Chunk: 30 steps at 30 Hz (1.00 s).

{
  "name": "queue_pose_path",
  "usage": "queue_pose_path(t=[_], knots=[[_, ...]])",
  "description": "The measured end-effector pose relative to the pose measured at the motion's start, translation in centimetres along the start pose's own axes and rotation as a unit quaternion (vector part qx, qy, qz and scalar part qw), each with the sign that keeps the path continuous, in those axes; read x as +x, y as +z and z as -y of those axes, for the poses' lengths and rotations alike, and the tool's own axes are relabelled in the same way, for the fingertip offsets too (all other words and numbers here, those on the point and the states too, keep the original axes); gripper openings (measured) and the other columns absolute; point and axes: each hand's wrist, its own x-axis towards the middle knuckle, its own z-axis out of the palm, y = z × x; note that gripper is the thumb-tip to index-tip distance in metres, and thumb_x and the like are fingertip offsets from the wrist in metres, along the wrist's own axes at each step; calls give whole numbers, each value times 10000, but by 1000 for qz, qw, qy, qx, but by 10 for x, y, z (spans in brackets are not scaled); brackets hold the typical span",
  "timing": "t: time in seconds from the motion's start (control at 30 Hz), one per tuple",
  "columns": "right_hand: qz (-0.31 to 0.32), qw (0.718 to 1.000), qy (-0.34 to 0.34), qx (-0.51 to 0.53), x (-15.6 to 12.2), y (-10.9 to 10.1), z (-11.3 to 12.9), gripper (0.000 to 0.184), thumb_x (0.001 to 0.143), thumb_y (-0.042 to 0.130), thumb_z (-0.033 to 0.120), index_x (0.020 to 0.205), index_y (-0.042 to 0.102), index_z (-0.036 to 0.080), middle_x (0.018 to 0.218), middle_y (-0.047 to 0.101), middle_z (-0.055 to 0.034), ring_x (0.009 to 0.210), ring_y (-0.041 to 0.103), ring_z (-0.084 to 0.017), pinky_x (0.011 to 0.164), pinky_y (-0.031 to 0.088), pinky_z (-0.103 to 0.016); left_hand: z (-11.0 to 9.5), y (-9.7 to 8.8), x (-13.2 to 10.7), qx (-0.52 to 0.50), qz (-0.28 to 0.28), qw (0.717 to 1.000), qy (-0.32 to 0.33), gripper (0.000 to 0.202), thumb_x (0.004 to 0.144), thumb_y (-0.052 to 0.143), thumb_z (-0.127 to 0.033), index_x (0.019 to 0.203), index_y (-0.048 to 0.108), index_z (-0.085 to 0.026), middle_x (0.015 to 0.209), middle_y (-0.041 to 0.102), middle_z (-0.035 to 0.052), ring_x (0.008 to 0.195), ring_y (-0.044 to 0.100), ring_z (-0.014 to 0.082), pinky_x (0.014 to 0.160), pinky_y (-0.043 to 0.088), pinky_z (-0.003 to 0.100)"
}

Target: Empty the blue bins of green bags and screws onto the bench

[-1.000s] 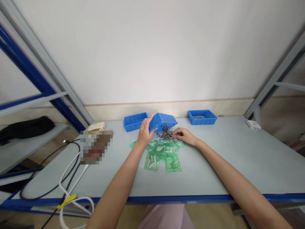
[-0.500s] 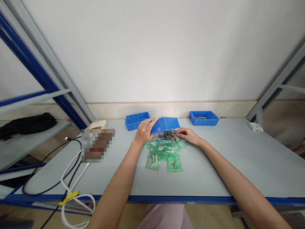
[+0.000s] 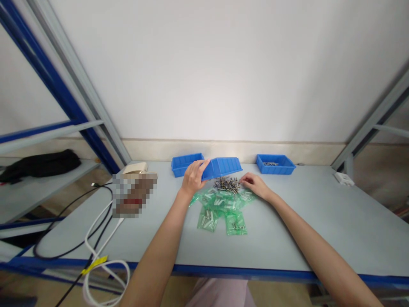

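My left hand (image 3: pixel 192 177) grips one end of a blue plastic bin (image 3: pixel 223 167). The bin is tipped over on its side, its underside partly toward me. Just below its edge lies a heap of small metal screws (image 3: pixel 227 184). At the right side of the heap is my right hand (image 3: pixel 254 184), its fingers curled together; whatever is between them is hidden. Several green plastic bags (image 3: pixel 220 202) with small white and metal parts lie in front of the heap. Two of these, a left bag (image 3: pixel 207 219) and a right bag (image 3: pixel 236 223), lie nearest me.
Behind my left hand stands a second blue bin (image 3: pixel 179 166). A third blue bin (image 3: pixel 281 168) with some screws is at the back right. White cables (image 3: pixel 92 238) and a black cable (image 3: pixel 38 238) run over the table's left side. A white box (image 3: pixel 344 179) sits far right.
The tipped bin has risen slightly from the screws, and more of the heap shows. My right hand stays beside the heap, its fingers a little more drawn back. The whole view has shifted slightly.
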Motion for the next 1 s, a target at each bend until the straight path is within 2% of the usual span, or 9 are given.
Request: queue_pose_path(t=[0.2,0.33,0.43,0.53,0.67,0.77,0.87,0.93,1.0], knots=[[-35,999,-37,-5,1,4,5,204,821,495,313,858,623,158,922,576,-76,812,558,-161,722,460,-297,2,1,-1,-16,-8,1000,-13,599,914,263,-530,1351,379,-136,1064,602,153,989,577,259,880,446,394],[-85,995,-3,56,6,9,16,360,788,550,405,1069,552,180,1081,577,-93,905,570,-183,759,474,-324,-5,6,-2,-38,0,998,-43,599,913,271,-535,1351,363,-138,1102,594,158,1028,568,264,909,437,411],[-95,989,7,115,16,14,26,399,790,538,459,1084,533,189,1107,602,-89,972,571,-196,801,469,-324,-18,11,1,-68,-16,994,-81,556,924,300,-496,1357,337,-149,1182,564,160,1104,537,255,968,407,419],[-123,986,16,111,27,18,33,371,800,504,496,965,561,169,936,653,-79,824,598,-190,732,472,-305,-32,17,8,-128,-43,975,-176,506,931,346,-451,1351,329,-169,1264,518,149,1196,478,235,1025,367,408],[-187,981,27,28,45,9,35,344,820,455,480,863,571,159,672,618,-36,578,544,-160,587,435,-273,-37,30,14,-224,-41,915,-334,563,901,378,-531,1356,318,-204,1358,440,124,1288,389,225,1086,299,405],[-207,972,70,-85,61,-5,32,276,820,465,396,856,598,156,659,620,-36,599,549,-158,595,408,-250,-30,44,8,-304,30,864,-400,607,908,275,-579,1397,263,-220,1458,324,108,1369,267,210,1121,234,400],[-195,961,132,-146,75,-18,26,237,802,485,317,847,629,134,678,642,-50,644,578,-163,608,395,-237,-24,54,-3,-328,157,817,-447,634,921,170,-567,1423,231,-184,1504,232,116,1397,187,203,1134,191,398],[-176,960,154,-152,82,-23,22,231,796,486,282,818,649,120,637,642,-49,626,589,-164,591,390,-232,-23,56,-8,-302,256,802,-448,703,904,214,-589,1428,223,-120,1509,186,150,1403,147,218,1142,151,390],[-154,959,174,-161,85,-24,17,222,783,499,260,792,670,117,592,639,-44,611,599,-164,587,392,-226,-23,55,-11,-274,332,803,-413,770,877,282,-617,1420,241,-72,1499,191,178,1400,156,236,1143,144,379]])
